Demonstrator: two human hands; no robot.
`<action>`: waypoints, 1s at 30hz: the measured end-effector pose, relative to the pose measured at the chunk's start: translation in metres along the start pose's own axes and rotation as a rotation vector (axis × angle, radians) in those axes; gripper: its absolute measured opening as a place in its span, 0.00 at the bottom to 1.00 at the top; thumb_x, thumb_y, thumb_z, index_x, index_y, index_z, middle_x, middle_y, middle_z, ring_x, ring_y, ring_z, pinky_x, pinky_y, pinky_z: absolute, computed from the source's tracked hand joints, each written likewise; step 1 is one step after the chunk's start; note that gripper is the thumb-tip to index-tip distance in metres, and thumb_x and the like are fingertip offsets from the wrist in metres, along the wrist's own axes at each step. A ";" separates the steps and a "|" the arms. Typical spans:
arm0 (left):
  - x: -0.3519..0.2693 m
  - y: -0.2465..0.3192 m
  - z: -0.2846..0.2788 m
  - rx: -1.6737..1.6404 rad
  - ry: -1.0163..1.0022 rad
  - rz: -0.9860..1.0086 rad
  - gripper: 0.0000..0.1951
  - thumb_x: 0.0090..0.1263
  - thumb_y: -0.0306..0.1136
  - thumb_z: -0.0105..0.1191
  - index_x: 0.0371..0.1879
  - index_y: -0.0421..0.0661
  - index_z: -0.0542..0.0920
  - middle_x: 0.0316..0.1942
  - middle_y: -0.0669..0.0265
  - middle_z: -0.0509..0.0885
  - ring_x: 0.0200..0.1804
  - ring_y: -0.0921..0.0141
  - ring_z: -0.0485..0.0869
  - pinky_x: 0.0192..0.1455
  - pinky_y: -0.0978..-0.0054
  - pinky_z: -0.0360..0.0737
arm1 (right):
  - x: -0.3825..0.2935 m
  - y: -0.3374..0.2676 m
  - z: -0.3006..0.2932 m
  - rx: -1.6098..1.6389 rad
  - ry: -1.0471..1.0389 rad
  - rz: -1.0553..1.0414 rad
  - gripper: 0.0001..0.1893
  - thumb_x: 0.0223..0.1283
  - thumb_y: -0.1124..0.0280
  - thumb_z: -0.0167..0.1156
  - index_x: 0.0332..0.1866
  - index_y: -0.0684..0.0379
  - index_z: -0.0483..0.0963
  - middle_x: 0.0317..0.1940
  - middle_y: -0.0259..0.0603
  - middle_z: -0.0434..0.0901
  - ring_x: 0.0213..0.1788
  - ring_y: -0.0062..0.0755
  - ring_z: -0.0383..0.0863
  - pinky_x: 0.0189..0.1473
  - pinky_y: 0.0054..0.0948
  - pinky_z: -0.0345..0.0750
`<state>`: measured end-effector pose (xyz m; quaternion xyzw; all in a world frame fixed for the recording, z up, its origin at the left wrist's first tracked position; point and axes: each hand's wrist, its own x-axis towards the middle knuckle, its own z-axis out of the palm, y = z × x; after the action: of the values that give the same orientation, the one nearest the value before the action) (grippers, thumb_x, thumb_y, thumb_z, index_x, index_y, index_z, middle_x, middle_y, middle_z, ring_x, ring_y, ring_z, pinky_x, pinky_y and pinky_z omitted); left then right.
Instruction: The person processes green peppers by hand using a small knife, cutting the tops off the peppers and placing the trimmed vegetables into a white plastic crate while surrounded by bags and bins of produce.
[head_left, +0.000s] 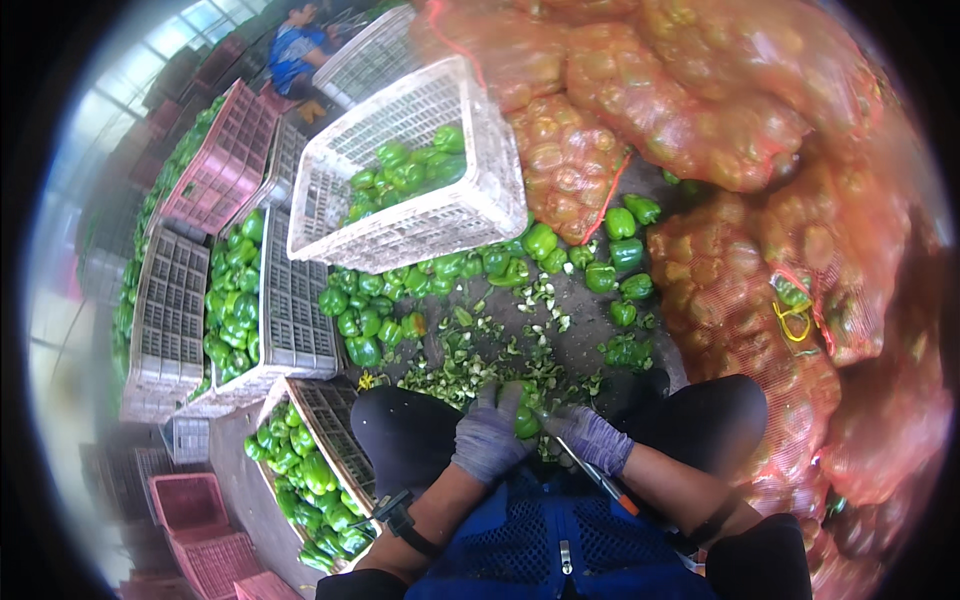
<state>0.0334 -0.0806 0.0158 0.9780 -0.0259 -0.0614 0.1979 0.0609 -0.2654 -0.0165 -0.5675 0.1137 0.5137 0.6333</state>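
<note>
Between my knees, my left hand (491, 433), in a grey knit glove, grips a green bell pepper (527, 420). My right hand (592, 439), gloved the same way, is right beside the pepper. It holds a slim metal hand tool (596, 474), whose orange-marked end points back towards my right forearm. The working end is too small and hidden to tell its kind. Beneath and ahead of my hands lies a heap of cut pepper cores and stem scraps (480, 367). Whole loose green peppers (367, 322) lie on the floor beyond the scraps.
A dirty white plastic crate (405, 240) with some peppers stands ahead. Pepper-filled crates (300, 322) line my left, one crate (337, 420) close to my knee. Red mesh sacks (720, 300) are piled on the right. A person (292, 56) sits at the far left.
</note>
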 end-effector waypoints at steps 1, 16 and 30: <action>-0.002 -0.001 0.003 -0.001 -0.046 -0.047 0.41 0.47 0.49 0.74 0.62 0.51 0.70 0.59 0.45 0.74 0.49 0.47 0.83 0.48 0.54 0.84 | 0.003 0.002 0.001 0.062 -0.005 -0.049 0.14 0.70 0.58 0.58 0.46 0.59 0.73 0.23 0.34 0.77 0.16 0.25 0.75 0.16 0.29 0.74; -0.014 -0.034 -0.043 0.127 -0.242 -0.043 0.42 0.51 0.46 0.69 0.68 0.50 0.68 0.60 0.45 0.73 0.50 0.53 0.84 0.49 0.57 0.84 | 0.005 -0.012 0.005 -1.509 0.248 -0.528 0.20 0.61 0.60 0.61 0.52 0.61 0.73 0.31 0.58 0.83 0.36 0.57 0.85 0.40 0.50 0.81; -0.156 -0.421 -0.127 -0.629 0.734 -0.844 0.52 0.40 0.46 0.79 0.67 0.41 0.65 0.54 0.52 0.80 0.54 0.63 0.81 0.61 0.69 0.78 | 0.007 -0.030 -0.007 -0.889 0.383 -0.727 0.30 0.56 0.75 0.61 0.66 0.68 0.66 0.56 0.49 0.76 0.58 0.39 0.76 0.62 0.35 0.72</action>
<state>-0.0932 0.3673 -0.0155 0.7567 0.4501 0.2000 0.4299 0.0901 -0.2629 -0.0059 -0.8626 -0.2010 0.1514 0.4389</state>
